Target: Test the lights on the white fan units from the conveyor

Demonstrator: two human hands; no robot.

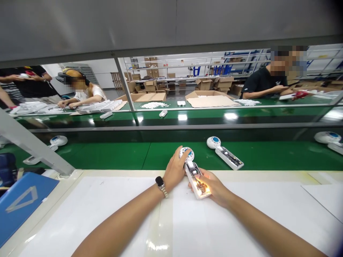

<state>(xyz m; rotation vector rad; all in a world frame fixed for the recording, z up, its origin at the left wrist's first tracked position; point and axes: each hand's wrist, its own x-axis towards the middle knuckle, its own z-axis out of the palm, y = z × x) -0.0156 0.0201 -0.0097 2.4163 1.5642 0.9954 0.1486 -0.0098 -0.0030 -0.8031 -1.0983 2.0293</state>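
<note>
A white device with a round head and an open long body is held between my two hands at the table's far edge. Orange light glows from the circuitry at its lower end. My left hand, with a watch on the wrist, is closed around the round head. The body is gripped by my right hand, thumb over the exposed circuitry. A similar device lies on the green belt to the right, its circuitry exposed too.
A blue folder lies at the left by a slanted metal post. More devices lie on the belt at far left and far right. Across the belts, people handle parts near cardboard boxes. A grey panel hangs overhead.
</note>
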